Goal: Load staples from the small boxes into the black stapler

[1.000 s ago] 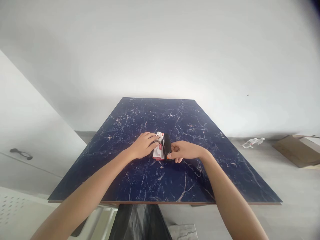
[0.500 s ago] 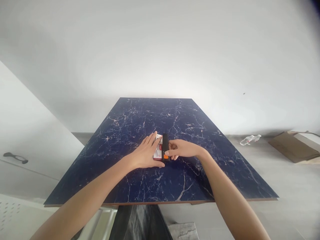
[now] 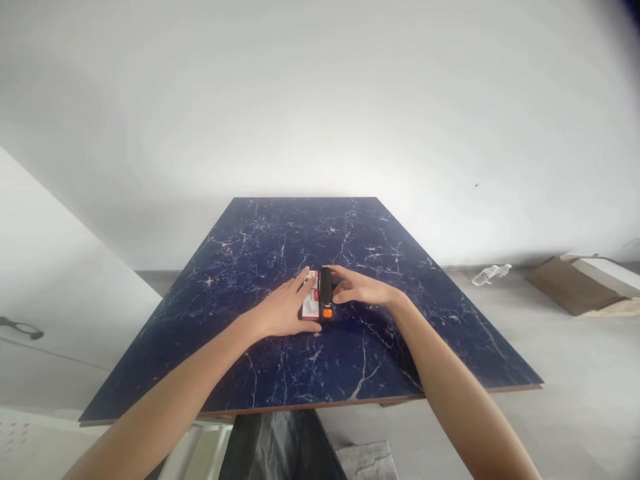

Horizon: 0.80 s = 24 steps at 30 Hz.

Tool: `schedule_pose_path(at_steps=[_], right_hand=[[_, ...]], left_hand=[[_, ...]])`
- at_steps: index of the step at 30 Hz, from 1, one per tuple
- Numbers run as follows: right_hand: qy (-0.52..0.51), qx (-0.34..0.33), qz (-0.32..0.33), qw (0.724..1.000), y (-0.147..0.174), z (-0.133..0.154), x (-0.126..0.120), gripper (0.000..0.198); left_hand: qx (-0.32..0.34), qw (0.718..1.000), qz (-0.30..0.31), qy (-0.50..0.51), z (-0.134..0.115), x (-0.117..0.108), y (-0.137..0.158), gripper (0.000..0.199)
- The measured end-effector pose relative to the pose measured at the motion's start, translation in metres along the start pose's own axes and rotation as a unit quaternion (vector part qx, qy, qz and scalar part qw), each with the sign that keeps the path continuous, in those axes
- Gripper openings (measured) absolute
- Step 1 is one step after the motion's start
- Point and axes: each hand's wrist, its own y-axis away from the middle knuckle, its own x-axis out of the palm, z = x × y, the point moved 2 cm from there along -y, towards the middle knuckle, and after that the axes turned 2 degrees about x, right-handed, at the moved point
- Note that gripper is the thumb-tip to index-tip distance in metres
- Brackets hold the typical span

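Note:
A small red-and-white box [image 3: 311,305] rests on the blue marbled table [image 3: 295,230], close against a long black object with an orange button [image 3: 326,288]. My left hand [image 3: 284,308] lies over the box's left side, fingers at its far end and thumb at its near end, holding it. From the right, my right hand [image 3: 363,288] grips the black object, with the index finger by its far end and the thumb at its right side. The orange button near the front end is uncovered. What kind of tool the black object is, I cannot make out.
A clear plastic bottle [image 3: 491,275] and an open cardboard box [image 3: 583,285] lie on the floor to the right. On the left stands a white cabinet with a dark handle [image 3: 23,328]. A white wall rises behind the table.
My right thumb has moved off the orange button toward the black object's side, and the index finger has stretched to its far end. My left hand keeps its place on the box.

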Motion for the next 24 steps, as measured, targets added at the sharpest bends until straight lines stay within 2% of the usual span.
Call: schedule_pose_path(at_steps=[3, 5, 7, 9, 13, 16, 18, 20, 24], right_hand=[[0.032, 0.003, -0.002, 0.999, 0.005, 0.002, 0.0, 0.091], [0.062, 0.023, -0.043, 0.997, 0.008, 0.003, 0.002, 0.1], [0.088, 0.05, -0.086, 0.991, 0.011, 0.004, 0.01, 0.1], [0.11, 0.063, -0.119, 0.985, 0.012, 0.005, 0.021, 0.085], [0.199, 0.053, -0.237, 0.95, 0.011, 0.01, 0.045, 0.032], [0.243, 0.067, -0.292, 0.923, 0.013, 0.013, 0.049, 0.021], [0.265, 0.082, -0.319, 0.906, 0.017, 0.012, 0.041, 0.017], [0.292, 0.104, -0.353, 0.883, 0.024, 0.007, 0.02, 0.015], [0.329, 0.158, -0.398, 0.842, 0.048, -0.017, -0.05, 0.024]], left_hand=[[-0.001, 1.0, 0.002, 0.005, 0.003, -0.007, 0.004, 0.122], [0.001, 1.0, 0.012, 0.014, 0.009, -0.013, 0.006, 0.12], [0.002, 0.999, 0.025, 0.025, 0.015, -0.018, 0.007, 0.113], [0.001, 0.999, 0.031, 0.032, 0.021, -0.019, 0.005, 0.108], [0.011, 0.999, 0.009, 0.033, 0.028, -0.013, -0.001, 0.11], [0.013, 0.999, -0.015, 0.035, 0.028, -0.004, -0.011, 0.112], [0.015, 0.999, -0.029, 0.037, 0.022, 0.002, -0.026, 0.114], [0.029, 0.998, -0.043, 0.038, 0.01, 0.007, -0.052, 0.118], [0.066, 0.995, -0.058, 0.042, -0.032, 0.017, -0.134, 0.118]])
